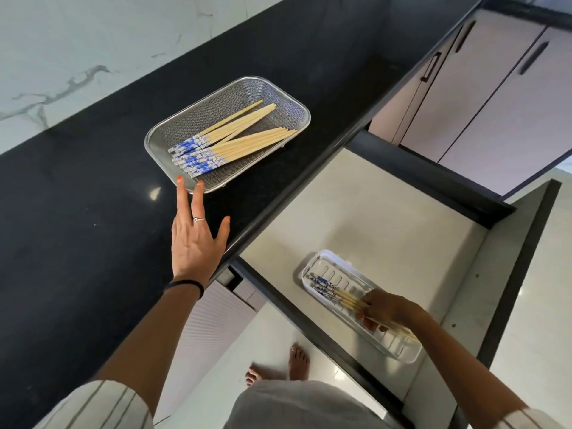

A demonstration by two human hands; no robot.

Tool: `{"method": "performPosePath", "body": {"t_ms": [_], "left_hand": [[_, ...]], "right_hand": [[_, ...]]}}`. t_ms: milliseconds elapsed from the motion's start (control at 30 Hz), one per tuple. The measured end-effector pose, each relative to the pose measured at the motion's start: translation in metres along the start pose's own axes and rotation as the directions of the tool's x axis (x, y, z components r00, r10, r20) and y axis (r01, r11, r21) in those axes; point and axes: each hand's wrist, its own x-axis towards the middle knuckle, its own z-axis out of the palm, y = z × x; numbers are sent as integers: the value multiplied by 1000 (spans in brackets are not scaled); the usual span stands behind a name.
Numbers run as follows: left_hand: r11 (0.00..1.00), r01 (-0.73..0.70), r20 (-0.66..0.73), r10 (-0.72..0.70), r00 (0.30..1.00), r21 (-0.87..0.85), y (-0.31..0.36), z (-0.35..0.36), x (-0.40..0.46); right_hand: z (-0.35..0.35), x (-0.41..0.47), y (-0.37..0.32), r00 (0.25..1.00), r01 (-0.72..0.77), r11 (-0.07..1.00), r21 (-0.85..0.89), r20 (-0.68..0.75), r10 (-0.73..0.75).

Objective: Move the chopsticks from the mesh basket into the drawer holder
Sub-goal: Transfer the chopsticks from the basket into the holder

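Head view. Mesh basket (227,134), a rounded rectangle of fine wire mesh, sits on the glossy black counter (77,212). In it lie the loose chopsticks (230,140), pale wood with blue-and-white patterned ends; their long axes run roughly from 8 o'clock to 2 o'clock, patterned ends toward 8 o'clock, plain tips fanning toward 2 o'clock.

Left hand (198,239) lies flat with fingers spread, two fingertips at the basket's near rim.

At 4 o'clock from the basket the open drawer (371,218), pale and smooth inside, holds a white slotted plastic holder (399,351). Right hand (382,309) pinches a small bundle of chopsticks (334,289) lying in the holder, patterned ends toward 10 o'clock.

White veined marble wall (62,57) backs the counter; pale cabinet doors (495,88) with dark handles stand at 2 o'clock.
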Motion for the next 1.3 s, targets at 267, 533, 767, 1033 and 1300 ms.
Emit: {"method": "performPosePath", "body": {"t_ms": [267, 533, 767, 1033, 1300], "left_hand": [[1000, -4, 2, 4, 1000, -22, -2, 1, 1], [999, -6, 7, 7, 1000, -36, -3, 3, 1], [999, -9, 4, 10, 1000, -52, -4, 3, 1], [999, 2, 4, -1, 1000, -39, -5, 4, 1], [999, 3, 8, -3, 1000, -38, -2, 2, 1]], "right_hand": [[19, 2, 8, 984, 71, 997, 7, -163, -69], [25, 10, 7, 960, 103, 994, 41, -265, -88], [30, 8, 12, 915, 152, 988, -11, -376, -145], [32, 3, 17, 889, 228, 972, -62, -395, -234], [30, 2, 20, 879, 234, 970, -69, -411, -241]]}}
